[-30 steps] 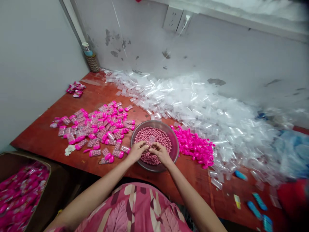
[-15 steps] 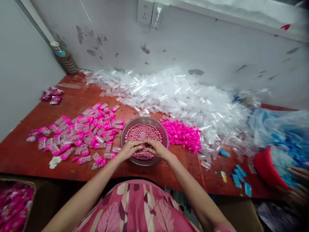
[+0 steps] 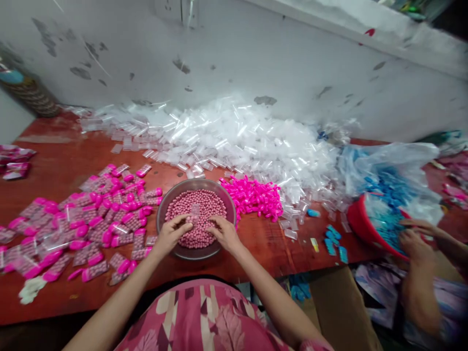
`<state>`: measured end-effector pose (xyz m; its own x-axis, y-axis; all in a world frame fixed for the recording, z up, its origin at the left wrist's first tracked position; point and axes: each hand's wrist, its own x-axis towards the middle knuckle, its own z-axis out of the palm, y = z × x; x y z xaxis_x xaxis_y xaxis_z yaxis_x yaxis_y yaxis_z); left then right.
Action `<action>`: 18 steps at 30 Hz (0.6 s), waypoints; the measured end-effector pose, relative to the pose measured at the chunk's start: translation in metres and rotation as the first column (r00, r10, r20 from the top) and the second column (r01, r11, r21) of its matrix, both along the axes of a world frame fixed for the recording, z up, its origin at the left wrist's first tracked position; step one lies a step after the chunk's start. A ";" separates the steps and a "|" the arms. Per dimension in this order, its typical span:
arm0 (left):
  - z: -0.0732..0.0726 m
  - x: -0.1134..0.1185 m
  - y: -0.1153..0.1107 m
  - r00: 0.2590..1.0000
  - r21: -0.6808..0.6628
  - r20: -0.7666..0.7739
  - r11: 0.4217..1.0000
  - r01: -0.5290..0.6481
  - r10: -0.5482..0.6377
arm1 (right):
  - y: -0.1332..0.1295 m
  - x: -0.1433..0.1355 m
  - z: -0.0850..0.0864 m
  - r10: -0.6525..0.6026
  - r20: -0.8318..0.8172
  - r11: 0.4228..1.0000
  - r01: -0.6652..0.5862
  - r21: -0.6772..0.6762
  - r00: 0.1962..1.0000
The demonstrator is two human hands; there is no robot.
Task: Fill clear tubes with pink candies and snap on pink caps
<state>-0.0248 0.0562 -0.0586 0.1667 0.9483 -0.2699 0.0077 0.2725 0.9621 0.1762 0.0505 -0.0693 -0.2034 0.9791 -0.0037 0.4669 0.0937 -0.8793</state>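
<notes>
A round metal bowl full of small pink beads stands in front of me. My left hand is over its left side, thumb and fingertips a little apart, with nothing plainly visible between them. My right hand is at the right side, fingers curved and parted, tips close to the beads. Between the hands a small clear plastic container lies on the beads, near my left fingertips. Bright pink caps are heaped right of the bowl. Bead-filled containers with pink caps lie spread to the left.
A large heap of clear containers runs along the wall. At the right, a co-worker's hands are at a red tub with blue pieces. Several blue pieces lie near the table's front edge. Pink packets lie far left.
My hands were together over the middle of the bowl; now they are apart, one toward each side. The view has swung right, showing more of the co-worker's arms and the tub.
</notes>
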 end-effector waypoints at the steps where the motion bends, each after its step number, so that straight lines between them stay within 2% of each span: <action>1: -0.001 -0.001 0.001 0.999 0.034 -0.050 0.999 0.020 -0.018 | -0.002 0.011 -0.001 -0.031 0.072 0.999 0.028 0.037 0.997; 3: -0.003 -0.001 0.002 0.987 0.083 -0.157 0.997 -0.004 0.017 | -0.002 0.041 -0.004 -0.150 0.270 0.988 0.137 0.067 0.951; 4: -0.004 0.000 0.002 0.980 0.098 -0.197 0.995 -0.019 0.038 | 0.000 0.059 -0.008 -0.214 0.391 0.977 0.202 0.073 0.895; 5: -0.005 0.002 0.002 0.974 0.103 -0.222 0.995 -0.013 0.036 | 0.003 0.077 -0.012 -0.257 0.536 0.964 0.254 0.082 0.804; 8: -0.007 0.012 0.001 0.974 0.091 -0.221 0.993 0.076 -0.055 | 0.018 0.125 -0.031 -0.290 0.665 0.945 0.316 0.085 0.688; 11: -0.007 0.024 0.001 0.986 0.082 -0.159 0.995 0.061 -0.047 | 0.036 0.152 -0.050 -0.260 0.729 0.949 0.309 0.070 0.633; 14: -0.006 0.034 0.002 0.997 0.011 -0.046 0.998 0.065 -0.064 | 0.048 0.163 -0.064 -0.207 0.760 0.962 0.270 0.043 0.616; 18: 0.000 0.041 0.003 0.970 -0.173 0.198 0.979 -0.108 0.142 | 0.049 0.172 -0.068 -0.163 0.737 0.977 0.211 0.028 0.656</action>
